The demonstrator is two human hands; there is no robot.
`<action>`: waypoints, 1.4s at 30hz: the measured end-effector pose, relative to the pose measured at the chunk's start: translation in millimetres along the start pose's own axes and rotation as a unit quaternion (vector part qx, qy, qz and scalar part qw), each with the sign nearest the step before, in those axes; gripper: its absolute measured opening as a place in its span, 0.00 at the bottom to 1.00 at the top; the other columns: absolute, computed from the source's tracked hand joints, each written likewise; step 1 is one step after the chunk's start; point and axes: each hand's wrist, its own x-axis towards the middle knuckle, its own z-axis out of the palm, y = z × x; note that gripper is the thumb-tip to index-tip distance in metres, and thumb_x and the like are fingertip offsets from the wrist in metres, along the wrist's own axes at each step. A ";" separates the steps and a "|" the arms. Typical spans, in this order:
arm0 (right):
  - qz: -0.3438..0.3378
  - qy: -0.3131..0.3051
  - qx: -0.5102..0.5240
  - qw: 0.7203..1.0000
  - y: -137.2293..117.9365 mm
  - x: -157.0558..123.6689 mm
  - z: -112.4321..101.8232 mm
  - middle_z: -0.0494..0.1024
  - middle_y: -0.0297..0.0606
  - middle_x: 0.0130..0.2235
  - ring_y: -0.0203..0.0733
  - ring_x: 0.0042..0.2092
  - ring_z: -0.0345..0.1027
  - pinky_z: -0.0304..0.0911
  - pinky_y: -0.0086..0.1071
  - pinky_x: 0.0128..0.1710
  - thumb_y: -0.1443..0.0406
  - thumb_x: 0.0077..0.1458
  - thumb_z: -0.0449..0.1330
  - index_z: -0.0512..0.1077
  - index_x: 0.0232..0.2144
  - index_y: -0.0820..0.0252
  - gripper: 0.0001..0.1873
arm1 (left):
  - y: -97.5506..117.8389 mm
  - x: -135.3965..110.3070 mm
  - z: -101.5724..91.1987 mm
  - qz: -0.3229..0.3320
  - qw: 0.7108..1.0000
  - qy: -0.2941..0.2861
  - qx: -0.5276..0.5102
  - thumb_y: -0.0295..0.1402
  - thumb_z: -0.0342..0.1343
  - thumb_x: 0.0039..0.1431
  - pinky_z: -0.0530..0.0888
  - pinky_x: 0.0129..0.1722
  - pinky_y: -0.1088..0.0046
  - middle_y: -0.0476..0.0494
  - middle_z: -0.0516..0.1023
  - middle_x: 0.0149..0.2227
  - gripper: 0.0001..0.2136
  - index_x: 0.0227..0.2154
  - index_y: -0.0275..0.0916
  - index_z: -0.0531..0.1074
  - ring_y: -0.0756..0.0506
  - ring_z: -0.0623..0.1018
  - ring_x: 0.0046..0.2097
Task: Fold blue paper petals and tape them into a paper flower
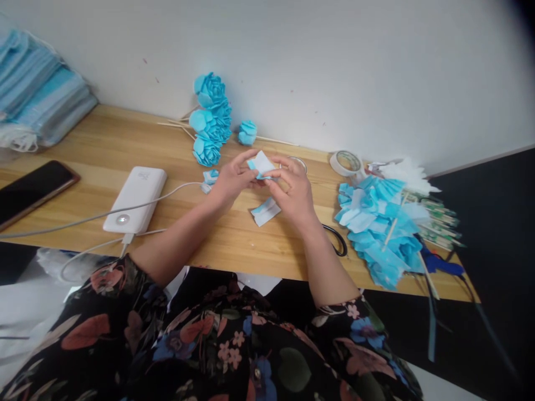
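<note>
Blue-white piece (264,162) between the fingers (281,174)

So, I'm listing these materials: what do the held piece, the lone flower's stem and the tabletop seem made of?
Held piece: thin and matte, perhaps paper or nonwoven fabric, judging by its flat, folded look.
Stem: probably bare wood, being pale, slim and straight.
Tabletop: wood or wood-look laminate, seemingly satin, with streaky grain.

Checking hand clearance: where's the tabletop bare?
Brown wooden tabletop: bare between stacked blue masks, white rectangular power bank and blue paper flowers; also between forearms, along the near edge. Crowded: right, under the crumpled blue-and-white paper pile.
</note>
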 end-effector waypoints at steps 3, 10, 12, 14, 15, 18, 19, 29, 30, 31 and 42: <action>0.046 0.018 0.019 0.999 0.8 -0.9 -0.4 0.84 0.40 0.57 0.51 0.60 0.76 0.66 0.56 0.64 0.62 0.61 0.67 0.80 0.37 0.50 0.02 | 4.0 -3.7 6.1 0.017 0.999 0.005 0.028 0.25 0.66 0.57 0.81 0.37 0.73 0.52 0.82 0.29 0.27 0.60 0.38 0.74 0.49 0.83 0.31; 0.150 0.027 0.129 0.980 -1.7 -1.0 4.9 0.86 0.35 0.46 0.43 0.48 0.79 0.74 0.40 0.48 0.59 0.56 0.68 0.77 0.40 0.52 0.09 | 0.8 -5.6 9.8 0.011 0.998 -0.007 0.064 0.25 0.65 0.58 0.80 0.40 0.72 0.52 0.79 0.26 0.28 0.62 0.43 0.75 0.47 0.82 0.32; 0.170 0.039 0.156 0.972 0.9 -1.1 8.4 0.84 0.32 0.41 0.40 0.43 0.78 0.73 0.36 0.43 0.60 0.55 0.67 0.75 0.46 0.51 0.16 | -0.4 -5.5 9.4 0.013 0.998 -0.003 0.068 0.25 0.64 0.58 0.80 0.40 0.73 0.53 0.78 0.25 0.28 0.62 0.44 0.75 0.48 0.82 0.32; 0.174 0.040 0.173 0.969 5.0 -1.2 11.7 0.82 0.30 0.38 0.38 0.39 0.76 0.71 0.34 0.39 0.61 0.55 0.66 0.74 0.51 0.51 0.20 | -0.9 -5.1 9.1 0.016 0.997 0.003 0.073 0.24 0.64 0.58 0.79 0.40 0.74 0.53 0.78 0.25 0.28 0.62 0.44 0.75 0.48 0.82 0.32; 0.174 0.037 0.179 0.968 7.1 -1.3 13.0 0.81 0.29 0.38 0.37 0.37 0.75 0.70 0.34 0.38 0.62 0.55 0.65 0.73 0.52 0.51 0.21 | -0.9 -4.7 9.0 0.019 0.997 0.005 0.077 0.24 0.64 0.58 0.79 0.40 0.75 0.53 0.78 0.25 0.28 0.63 0.44 0.74 0.48 0.82 0.32; 0.164 0.023 0.204 0.965 12.6 -1.3 15.8 0.81 0.29 0.37 0.36 0.36 0.74 0.69 0.34 0.37 0.61 0.56 0.64 0.72 0.53 0.52 0.21 | -0.5 -3.5 8.9 0.033 0.995 0.012 0.097 0.25 0.63 0.59 0.79 0.39 0.74 0.53 0.79 0.25 0.29 0.64 0.42 0.73 0.47 0.82 0.31; 0.161 0.020 0.211 0.964 14.0 -1.3 16.4 0.80 0.29 0.37 0.36 0.36 0.74 0.70 0.35 0.38 0.60 0.56 0.64 0.72 0.53 0.52 0.21 | -0.3 -3.2 8.9 0.040 0.994 0.014 0.101 0.25 0.63 0.59 0.79 0.38 0.74 0.52 0.80 0.25 0.29 0.64 0.41 0.72 0.47 0.82 0.31; 0.172 0.037 0.255 0.951 18.7 0.3 18.9 0.79 0.26 0.33 0.37 0.33 0.74 0.72 0.36 0.38 0.59 0.58 0.64 0.68 0.51 0.49 0.19 | -2.7 -0.9 5.3 0.088 0.991 -0.024 0.101 0.29 0.70 0.53 0.77 0.38 0.73 0.51 0.81 0.30 0.35 0.65 0.41 0.70 0.47 0.82 0.34; 0.169 0.039 0.260 0.950 17.5 0.4 19.0 0.79 0.26 0.33 0.37 0.33 0.74 0.72 0.35 0.38 0.60 0.58 0.65 0.68 0.49 0.49 0.18 | -4.4 0.9 4.3 0.097 0.989 -0.024 0.109 0.28 0.69 0.53 0.77 0.38 0.73 0.51 0.81 0.30 0.35 0.65 0.40 0.70 0.47 0.82 0.34; 0.166 0.043 0.265 0.949 16.0 0.5 18.8 0.80 0.26 0.33 0.37 0.33 0.73 0.72 0.35 0.38 0.60 0.58 0.65 0.69 0.48 0.49 0.16 | -6.3 3.0 3.2 0.106 0.987 -0.023 0.118 0.26 0.68 0.54 0.77 0.38 0.73 0.52 0.81 0.29 0.34 0.65 0.40 0.70 0.47 0.82 0.33; 0.179 0.039 0.236 0.954 7.9 4.4 9.8 0.83 0.32 0.38 0.36 0.37 0.72 0.70 0.35 0.40 0.55 0.53 0.69 0.77 0.38 0.52 0.13 | -10.0 11.5 0.3 0.135 0.979 0.003 0.155 0.22 0.63 0.57 0.82 0.39 0.72 0.54 0.83 0.28 0.27 0.61 0.38 0.72 0.48 0.85 0.32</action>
